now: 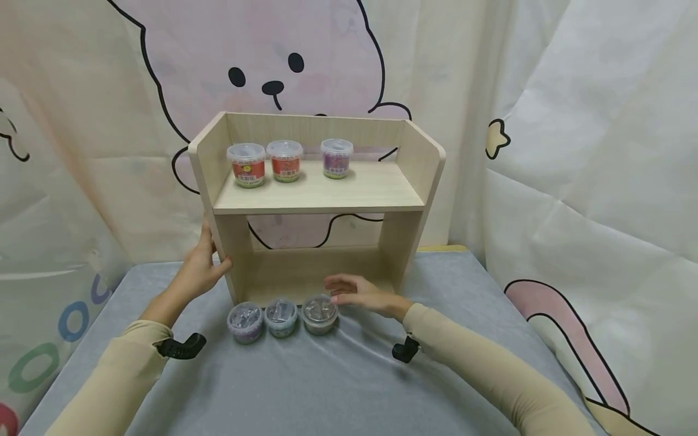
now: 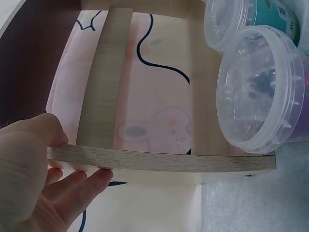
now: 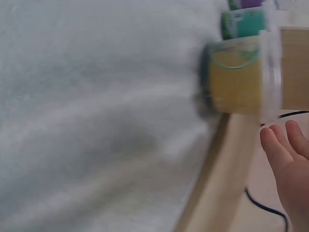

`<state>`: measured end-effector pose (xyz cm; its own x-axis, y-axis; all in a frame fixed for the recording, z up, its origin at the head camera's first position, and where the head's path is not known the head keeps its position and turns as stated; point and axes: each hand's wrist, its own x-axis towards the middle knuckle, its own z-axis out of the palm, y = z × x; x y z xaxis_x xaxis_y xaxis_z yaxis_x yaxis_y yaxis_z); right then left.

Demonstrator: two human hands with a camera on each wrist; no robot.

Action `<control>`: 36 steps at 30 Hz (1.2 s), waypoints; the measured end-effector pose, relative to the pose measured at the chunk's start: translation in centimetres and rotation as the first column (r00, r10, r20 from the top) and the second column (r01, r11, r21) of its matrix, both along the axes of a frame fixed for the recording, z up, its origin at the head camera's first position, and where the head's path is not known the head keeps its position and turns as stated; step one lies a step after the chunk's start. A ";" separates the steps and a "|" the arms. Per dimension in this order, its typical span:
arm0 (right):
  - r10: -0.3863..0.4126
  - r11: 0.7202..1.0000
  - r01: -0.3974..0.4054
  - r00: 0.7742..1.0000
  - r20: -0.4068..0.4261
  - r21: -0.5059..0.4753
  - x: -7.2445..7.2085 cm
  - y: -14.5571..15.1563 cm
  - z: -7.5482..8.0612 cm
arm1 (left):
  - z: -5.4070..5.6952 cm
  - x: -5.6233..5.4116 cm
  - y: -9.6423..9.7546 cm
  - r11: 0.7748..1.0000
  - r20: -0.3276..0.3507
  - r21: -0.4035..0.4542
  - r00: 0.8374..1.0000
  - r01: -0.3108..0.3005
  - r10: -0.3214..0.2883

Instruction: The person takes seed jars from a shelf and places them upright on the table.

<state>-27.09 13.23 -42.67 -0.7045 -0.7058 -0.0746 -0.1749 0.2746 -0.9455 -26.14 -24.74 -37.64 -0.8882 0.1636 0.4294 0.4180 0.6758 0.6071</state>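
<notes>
A person in cream sleeves (image 1: 485,372) is at a surface (image 1: 305,387) covered in grey-blue cloth, both arms stretched toward a pale wooden shelf (image 1: 327,197). The left hand (image 1: 199,269) is clamped on the shelf's left side panel, thumb on the inner face and fingers round the outside, as the left wrist view shows plainly.

The right hand (image 1: 365,295) has its fingers loose and slightly bent, holding nothing, just beside the clear lid of the yellow tub (image 1: 320,313); whether a fingertip touches it, I cannot tell. That tub stands upright at the right end of a row of three, close in front of the shelf's lower board. Beside it comes the teal tub (image 1: 281,318), then the purple tub (image 1: 245,324) at the left end, all lidded.

On the upper board stand three more lidded tubs: a left red-labelled tub (image 1: 249,166), a second red-labelled tub (image 1: 286,161) close by it, and a purple-labelled tub (image 1: 336,159) across a gap to the right. Behind everything hangs a pale curtain (image 1: 436,66) printed with a big pink animal face.
</notes>
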 end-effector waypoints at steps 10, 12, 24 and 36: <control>0.050 0.999 -0.049 0.991 -0.127 0.013 1.2 -0.9 5.8 | 0.1 0.2 -0.1 1.000 0.002 0.029 1.000 0.008 -0.008; 0.070 0.997 -0.071 0.985 -0.159 0.000 1.4 -1.2 7.1 | 0.1 0.3 0.0 1.000 0.010 0.023 1.000 0.000 0.000; 0.148 0.974 -0.190 0.946 -0.289 -0.121 2.4 -3.1 15.2 | 0.0 0.5 0.5 0.998 -0.002 -0.024 0.999 -0.050 0.050; 0.051 0.923 -0.088 0.993 -0.107 -0.375 1.0 -6.5 20.1 | -0.4 0.3 0.0 1.000 0.003 0.003 1.000 -0.026 0.026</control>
